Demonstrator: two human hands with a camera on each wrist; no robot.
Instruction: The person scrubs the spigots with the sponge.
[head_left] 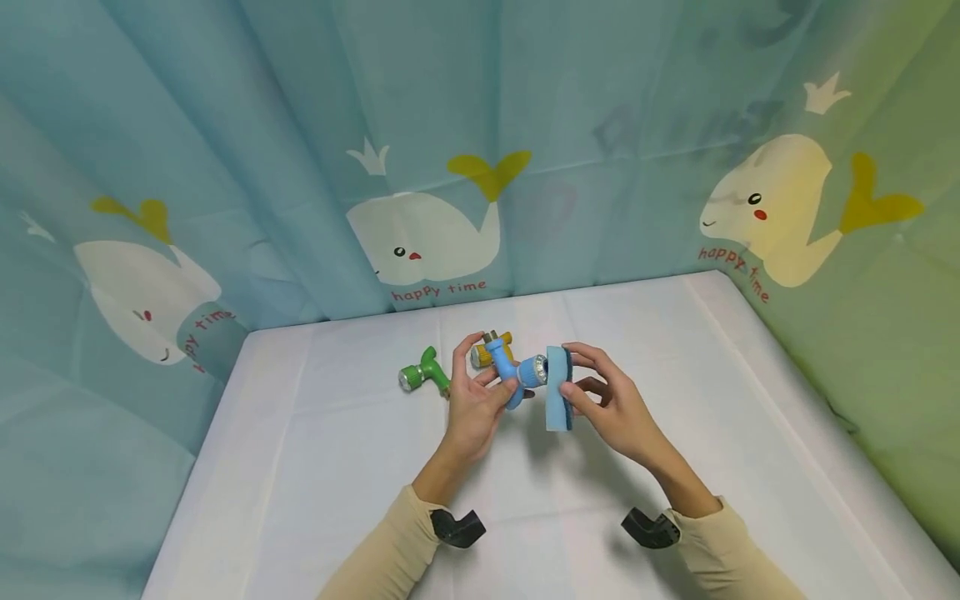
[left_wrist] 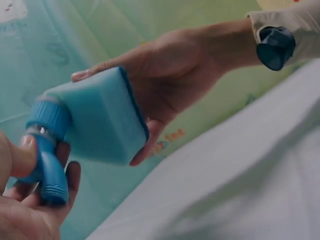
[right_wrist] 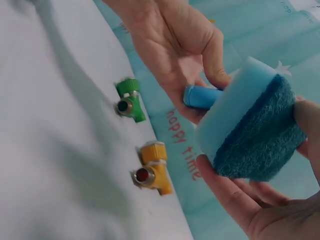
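Above the desk, middle: both hands meet just over the white desk (head_left: pixel 315 467), each holding one thing.
Left hand: the left hand (head_left: pixel 472 408) has its grip wrapped around a blue valve (head_left: pixel 510 375), thumb on the upper part and fingers curled under the body. The left wrist view shows the same blue valve (left_wrist: pixel 47 150) sitting in the fingers, ribbed end pointing down.
Right hand: the right hand (head_left: pixel 607 400) holds a blue sponge (head_left: pixel 558 387) on edge, pinched between thumb on the near side and fingers over the top. Grip is snug on the sponge, not loose.
Sponge: light blue foam with a darker scrub layer on one face; the right wrist view shows that rough dark side of the sponge (right_wrist: pixel 255 130) facing the palm.
Contact: the foam face is pressed right up against the metal-ringed end of the blue valve, so the two are touching.
On the desk: a green valve (head_left: pixel 424 372) lies just left of the left hand, and a yellow valve (head_left: pixel 491 350) sits right behind the hands. Both lie flat on the cloth, a bit apart from each other.
Backdrop: a teal curtain (head_left: pixel 225 150) with white whales and "happy time" lettering wraps around the desk.
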